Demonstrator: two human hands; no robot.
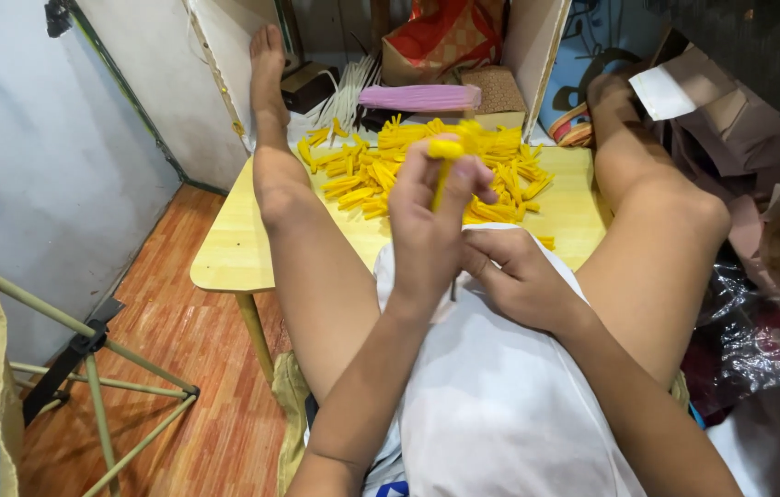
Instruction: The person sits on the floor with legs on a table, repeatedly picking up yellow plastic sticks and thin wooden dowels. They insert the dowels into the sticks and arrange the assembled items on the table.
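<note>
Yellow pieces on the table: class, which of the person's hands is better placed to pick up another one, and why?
Probably the right hand: it rests low on the white cloth, seemingly empty. The left hand is raised nearer the yellow pieces but already pinches a yellow piece.

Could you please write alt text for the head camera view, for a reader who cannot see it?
Seen from above, a seated person's left hand pinches a yellow piece upright, while the right hand rests on their lap. Beyond lies a yellow pile on a small wooden table.
</note>
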